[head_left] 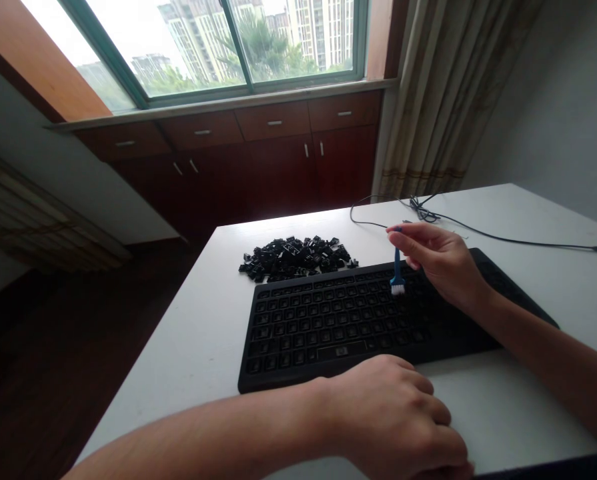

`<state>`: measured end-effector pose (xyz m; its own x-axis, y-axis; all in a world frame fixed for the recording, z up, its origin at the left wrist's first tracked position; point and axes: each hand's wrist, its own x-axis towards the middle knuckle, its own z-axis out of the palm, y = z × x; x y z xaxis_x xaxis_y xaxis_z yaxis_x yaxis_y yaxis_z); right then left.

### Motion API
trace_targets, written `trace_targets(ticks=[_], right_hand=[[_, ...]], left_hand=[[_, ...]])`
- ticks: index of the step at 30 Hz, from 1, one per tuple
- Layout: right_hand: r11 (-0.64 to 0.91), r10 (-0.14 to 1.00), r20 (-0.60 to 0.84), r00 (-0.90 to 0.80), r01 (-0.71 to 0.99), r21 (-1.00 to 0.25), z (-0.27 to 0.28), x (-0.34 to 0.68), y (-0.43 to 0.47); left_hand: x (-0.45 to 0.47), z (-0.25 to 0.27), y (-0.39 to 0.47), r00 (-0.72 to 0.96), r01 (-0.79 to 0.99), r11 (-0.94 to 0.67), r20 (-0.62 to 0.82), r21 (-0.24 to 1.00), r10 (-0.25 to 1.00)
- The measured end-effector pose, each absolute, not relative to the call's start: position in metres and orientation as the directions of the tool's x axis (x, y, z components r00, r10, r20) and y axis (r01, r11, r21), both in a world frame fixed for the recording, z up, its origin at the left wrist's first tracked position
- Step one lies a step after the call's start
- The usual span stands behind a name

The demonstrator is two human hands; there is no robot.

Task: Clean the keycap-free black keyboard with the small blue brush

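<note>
Between its thumb and fingertips my right hand pinches a small blue brush. White bristles point down at the keys' bare sockets on a black HP keyboard, touching or just above it; I cannot tell which. The keycaps are off, so rows of square openings show. My left hand rests in front of the keyboard's near edge, close to the table. Its fingers are curled under, and the inside of that hand is hidden. Behind the keyboard lies a heap of loose black keycaps.
The white table carries all of this, its left edge dropping to a dark floor. A black cable runs across the back right, with a bundled loop. Beyond stand reddish-brown cabinets under a window, and a curtain.
</note>
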<state>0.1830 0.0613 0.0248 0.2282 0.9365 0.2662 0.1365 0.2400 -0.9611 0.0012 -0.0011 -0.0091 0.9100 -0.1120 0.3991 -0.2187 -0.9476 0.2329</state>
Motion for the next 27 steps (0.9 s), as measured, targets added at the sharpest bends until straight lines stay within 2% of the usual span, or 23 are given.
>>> trace_targets(ticks=[4,8,14,22,27], right_hand=[[0.276,0.931,0.310,0.191,0.186,-0.943,0.0256,0.1813,0.0590],[0.340,0.894,0.371,0.250,0.159,-0.927,0.0260,0.1802,0.0580],[0.288,0.919,0.329,0.217,0.199,-0.937,0.0277,0.1802,0.0581],[0.359,0.903,0.391,0.179,0.186,-0.915,0.0266,0.1797,0.0552],[0.386,0.891,0.413,0.186,0.165,-0.907,0.0289,0.1780,0.0540]], left_hand=[[0.0014,-0.0078,-0.0018,0.915,-0.213,-0.947,0.389,0.239,-0.108],[0.0014,-0.0078,-0.0020,0.924,-0.202,-0.951,0.367,0.235,-0.106],[0.0018,-0.0088,-0.0011,0.916,-0.210,-0.946,0.388,0.247,-0.102],[0.0020,-0.0068,-0.0013,0.923,-0.215,-0.943,0.369,0.255,-0.110],[0.0017,-0.0074,-0.0009,0.903,-0.217,-0.948,0.416,0.233,-0.105]])
